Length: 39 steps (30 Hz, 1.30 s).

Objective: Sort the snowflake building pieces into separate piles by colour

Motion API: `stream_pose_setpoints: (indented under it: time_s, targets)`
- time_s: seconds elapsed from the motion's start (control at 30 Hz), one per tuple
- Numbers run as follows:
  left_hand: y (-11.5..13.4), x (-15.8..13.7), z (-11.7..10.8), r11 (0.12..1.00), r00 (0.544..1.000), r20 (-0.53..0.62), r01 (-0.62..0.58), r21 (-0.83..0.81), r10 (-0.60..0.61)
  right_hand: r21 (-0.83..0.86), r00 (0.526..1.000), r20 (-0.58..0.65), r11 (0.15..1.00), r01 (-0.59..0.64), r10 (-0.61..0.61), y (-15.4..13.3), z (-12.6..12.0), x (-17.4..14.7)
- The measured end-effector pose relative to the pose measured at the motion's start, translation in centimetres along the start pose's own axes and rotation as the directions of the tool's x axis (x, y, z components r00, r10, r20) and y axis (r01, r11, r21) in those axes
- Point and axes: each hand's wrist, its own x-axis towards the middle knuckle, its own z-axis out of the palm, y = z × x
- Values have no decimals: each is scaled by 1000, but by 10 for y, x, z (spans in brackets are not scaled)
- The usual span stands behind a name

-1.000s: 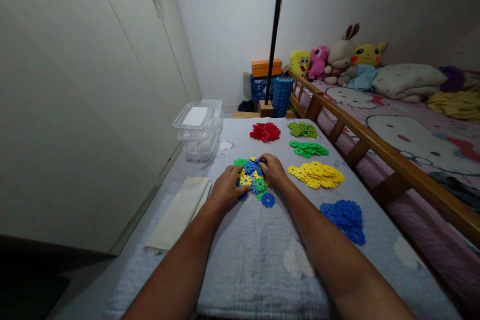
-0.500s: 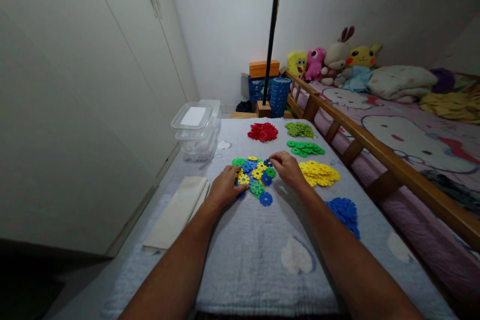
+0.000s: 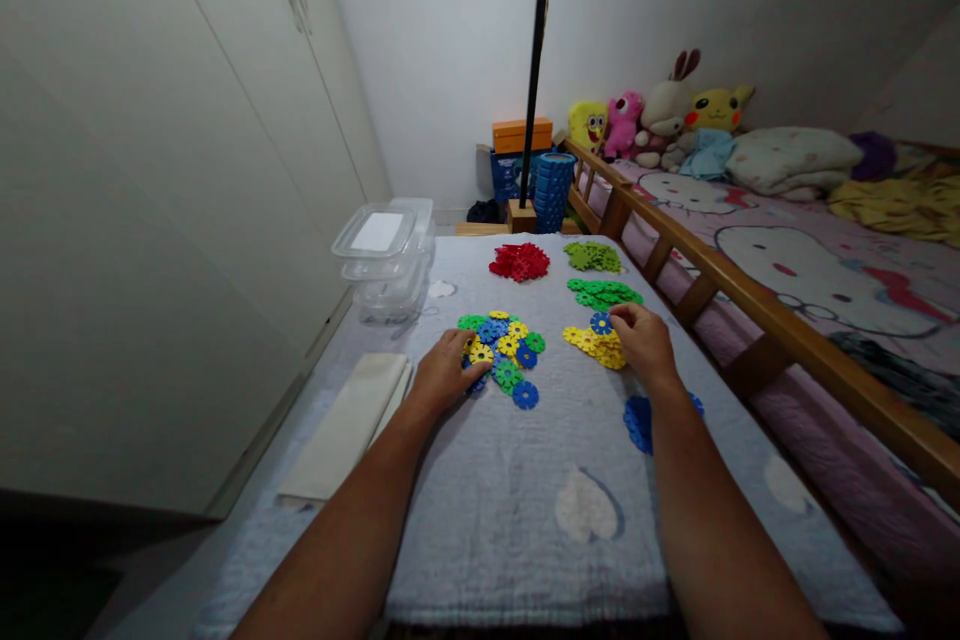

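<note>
My right hand [image 3: 646, 345] pinches a blue notched plastic disc [image 3: 601, 323] between thumb and fingertips, over the pile of yellow discs [image 3: 592, 346]. At the left edge of a mixed heap of blue, yellow and green discs [image 3: 508, 346] rests my left hand [image 3: 442, 368], thumb and fingers apart and touching the heap. Nearer to me, the blue disc pile [image 3: 638, 423] is partly hidden by my right forearm. Behind the yellow pile lie green discs [image 3: 604, 294] and light green discs [image 3: 592, 256]. Red discs [image 3: 520, 262] form a pile at the back.
Clear plastic boxes with lids [image 3: 382, 265] are stacked at the back left. A folded cream cloth [image 3: 345, 425] lies beside my left forearm. Along the right runs a wooden bed rail [image 3: 697, 295]. A black pole [image 3: 533, 70] stands beyond the table.
My right hand has moved right with the blue disc, from the mixed heap to over the yellow pile. My left hand stays at the heap. The view has shifted slightly.
</note>
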Motion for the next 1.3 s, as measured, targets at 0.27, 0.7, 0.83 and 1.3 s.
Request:
stream_pose_setpoints:
  time_s: [0.27,0.7,0.83,1.3]
  targets:
    - [0,1,0,1000,1000,4,-11,19,11,109,977,206,992,-68,45,9,-37,-5]
    - [-2,1,2,998,1000,1,-24,60,24,37,894,437,990,-133,104,44,-98,-47]
    - [-4,2,2,998,1000,2,-20,53,20,-12,884,465,999,-45,46,51,-93,-58]
    - [-8,5,5,998,999,16,-34,55,33,-360,872,474,876,322,-126,40,-72,-68]
